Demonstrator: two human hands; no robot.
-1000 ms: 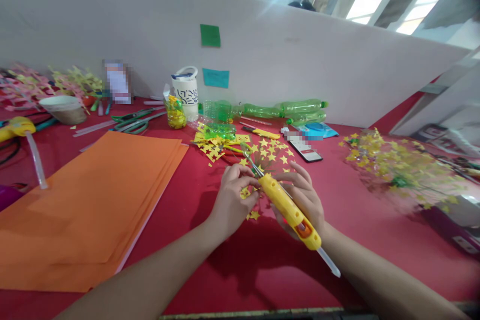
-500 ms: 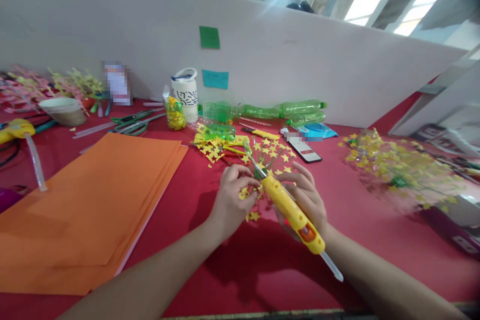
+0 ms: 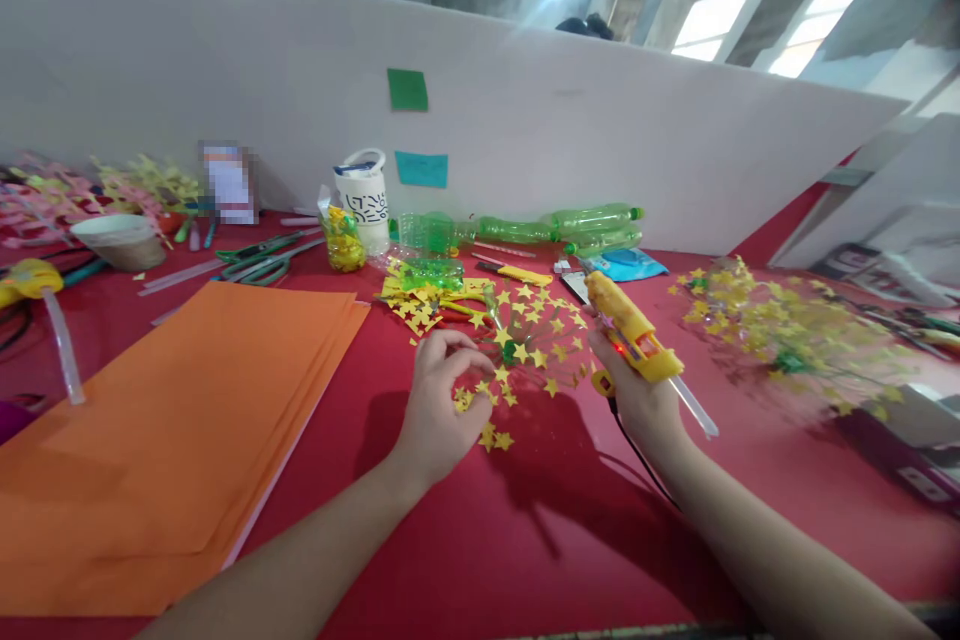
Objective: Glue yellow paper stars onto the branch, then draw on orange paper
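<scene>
In my right hand [image 3: 637,400] is a yellow hot glue gun [image 3: 634,330], a clear glue stick jutting from its back end and a small red light on its side. My fingers wrap around its handle, from which a black cord hangs. My left hand [image 3: 442,400] is held over the table, fingers curved and the thumb apart from them. Beside and beneath it lie loose yellow stars [image 3: 495,440]. Just beyond, between the two hands, stands a star spray [image 3: 517,352] of thin stems with yellow stars and a green centre.
Orange sheets [image 3: 187,420] are stacked on the left. At the back are green plastic bottles [image 3: 517,230], a white patterned cup [image 3: 364,205], scissors [image 3: 262,260], a yellow cutter [image 3: 525,275] and a phone [image 3: 576,287]. Another star bunch [image 3: 780,330] lies right.
My right hand has moved right and up with the glue gun, turning it away from the star spray. My left hand has drawn slightly left and its fingers have parted.
</scene>
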